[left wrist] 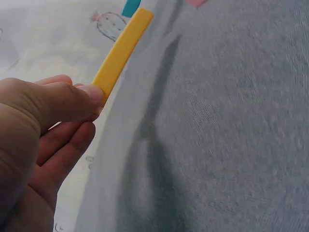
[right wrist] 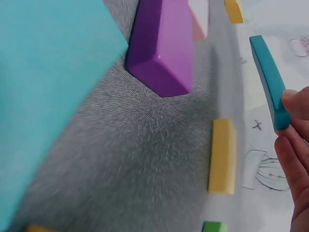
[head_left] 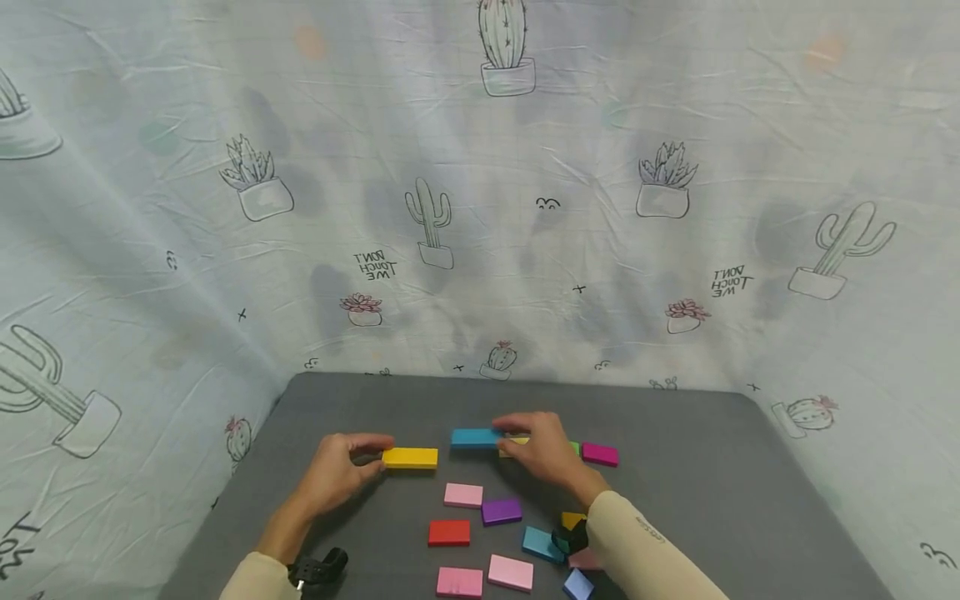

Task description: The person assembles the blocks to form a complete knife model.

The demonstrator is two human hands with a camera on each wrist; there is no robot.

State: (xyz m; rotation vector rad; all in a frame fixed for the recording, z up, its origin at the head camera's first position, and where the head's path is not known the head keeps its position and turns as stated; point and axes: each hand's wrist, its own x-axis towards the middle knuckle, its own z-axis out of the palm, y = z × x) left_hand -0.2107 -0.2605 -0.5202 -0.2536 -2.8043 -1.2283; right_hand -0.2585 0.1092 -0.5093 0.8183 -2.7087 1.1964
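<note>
My left hand [head_left: 339, 473] pinches one end of a long yellow block [head_left: 410, 458] between thumb and fingers. In the left wrist view that yellow block [left wrist: 123, 53] is raised, with its shadow falling on the grey cloth. To its right, my right hand [head_left: 551, 452] grips the right end of a blue block [head_left: 475, 438]. The right wrist view shows the blue block [right wrist: 268, 79] held up off the table. Partly hidden by the right hand lies a pale yellow block [right wrist: 222, 157]. Beyond it are a green block [right wrist: 215, 227] and a magenta block [head_left: 600, 454].
Nearer me on the grey table [head_left: 697, 500] lie a purple block [head_left: 501, 512], a red block [head_left: 449, 533], several pink blocks [head_left: 463, 495] and a teal block [head_left: 542, 543]. The right forearm covers part of others. A cactus-printed curtain [head_left: 480, 250] stands round the table.
</note>
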